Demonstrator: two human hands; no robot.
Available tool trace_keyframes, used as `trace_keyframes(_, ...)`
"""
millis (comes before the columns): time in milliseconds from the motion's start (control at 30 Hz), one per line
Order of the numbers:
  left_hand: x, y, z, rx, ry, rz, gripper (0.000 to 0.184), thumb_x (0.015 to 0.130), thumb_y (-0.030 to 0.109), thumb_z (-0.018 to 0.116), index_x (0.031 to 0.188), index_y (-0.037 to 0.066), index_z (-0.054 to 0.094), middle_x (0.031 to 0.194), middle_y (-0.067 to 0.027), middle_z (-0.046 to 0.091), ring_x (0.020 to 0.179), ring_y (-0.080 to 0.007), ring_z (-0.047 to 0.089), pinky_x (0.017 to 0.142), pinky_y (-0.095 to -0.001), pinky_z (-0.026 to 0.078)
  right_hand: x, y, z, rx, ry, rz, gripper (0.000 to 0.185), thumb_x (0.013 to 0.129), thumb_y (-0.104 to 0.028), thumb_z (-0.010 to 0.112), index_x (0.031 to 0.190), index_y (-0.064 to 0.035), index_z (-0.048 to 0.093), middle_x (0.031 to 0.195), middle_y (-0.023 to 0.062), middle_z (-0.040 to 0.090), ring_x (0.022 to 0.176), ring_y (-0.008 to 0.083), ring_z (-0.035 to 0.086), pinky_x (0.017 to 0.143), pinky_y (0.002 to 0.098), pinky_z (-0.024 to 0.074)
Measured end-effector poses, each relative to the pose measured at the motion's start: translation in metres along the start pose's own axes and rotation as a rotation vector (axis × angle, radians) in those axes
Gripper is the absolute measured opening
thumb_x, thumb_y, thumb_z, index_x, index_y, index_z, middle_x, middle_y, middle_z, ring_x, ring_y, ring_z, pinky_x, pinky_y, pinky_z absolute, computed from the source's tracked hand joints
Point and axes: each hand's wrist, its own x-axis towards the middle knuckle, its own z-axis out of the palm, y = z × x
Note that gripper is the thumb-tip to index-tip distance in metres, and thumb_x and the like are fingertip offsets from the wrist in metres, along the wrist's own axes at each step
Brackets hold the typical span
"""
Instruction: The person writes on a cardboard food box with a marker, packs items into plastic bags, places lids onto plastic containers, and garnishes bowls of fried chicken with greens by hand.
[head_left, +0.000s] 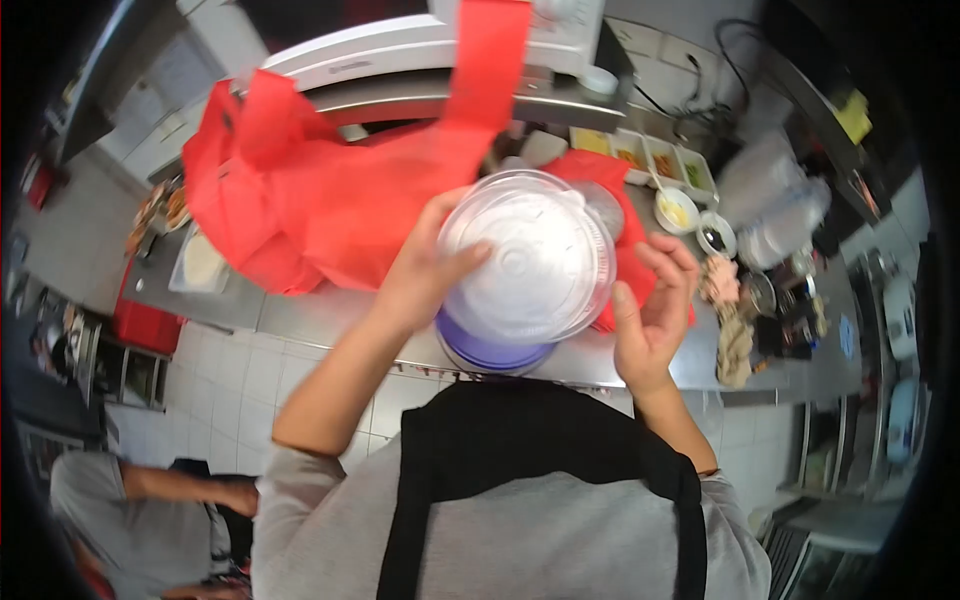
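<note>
My left hand point(432, 268) is closed on the edge of a round clear plastic container point(530, 255), thumb on top and fingers beneath. The container's round lid faces the camera. On the other side is my right hand point(655, 325), with fingers apart and slightly curled and the thumb close to the rim; it holds nothing. A blue-purple round tub point(485, 350) shows partly below the container, at the counter's near edge. A large red fabric bag point(330, 200) lies behind my left hand with a handle standing up. More red fabric point(632, 235) lies behind the container.
Trays of chopped food point(660, 160) and a white bowl point(676, 211) with a spoon stand at the back right. Cloths point(735, 345) and bottles sit on the counter's right end. A white appliance point(370, 55) is behind. Another person point(150, 520) is at lower left.
</note>
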Motion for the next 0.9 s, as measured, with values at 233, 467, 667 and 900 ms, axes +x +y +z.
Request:
trace_keyframes(233,0.169,-0.073,0.047,-0.14,-0.269,-0.411,0.043,0.086,0.011,0.062,0.124,0.0,0.044,0.111,-0.0138,0.058,0.102,-0.0227,0.058,0.092,-0.0363,0.046,-0.088,0.019,-0.078,-0.365,0.178,0.358,0.032,0.077,-0.009,0.066,0.108,-0.005,0.058,0.118,0.0136,0.045,0.108,0.0255,0.044,0.089,0.0342,0.0376)
trace_keyframes(467,0.236,-0.16,0.035,1.03,-0.295,-0.182,0.071,0.077,0.033,0.069,0.132,0.001,0.039,0.126,-0.0228,0.049,0.119,-0.0304,0.049,0.099,-0.0393,0.04,-0.21,0.017,-0.1,-0.503,0.331,0.807,0.026,0.075,-0.007,0.067,0.1,-0.0109,0.06,0.112,0.0084,0.047,0.101,0.0213,0.047,0.078,0.0318,0.0429)
trace_keyframes(667,0.218,-0.126,0.054,1.454,-0.317,0.107,0.084,0.073,0.045,0.068,0.135,-0.001,0.035,0.133,-0.0295,0.04,0.125,-0.037,0.04,0.102,-0.0385,0.036,-0.236,0.009,-0.087,-0.529,0.226,0.98,0.027,0.074,-0.012,0.069,0.1,-0.0124,0.06,0.114,0.0088,0.046,0.094,0.0208,0.051,0.074,0.0336,0.0467)
trace_keyframes(900,0.12,-0.017,0.07,1.05,-0.906,0.338,0.061,0.078,0.028,0.067,0.13,0.004,0.047,0.138,-0.0216,0.036,0.127,-0.0348,0.037,0.106,-0.0389,0.031,-0.21,0.027,-0.075,-0.472,0.078,0.832,0.028,0.073,-0.012,0.07,0.099,-0.0098,0.061,0.113,0.0134,0.045,0.092,0.0248,0.053,0.074,0.0342,0.0479)
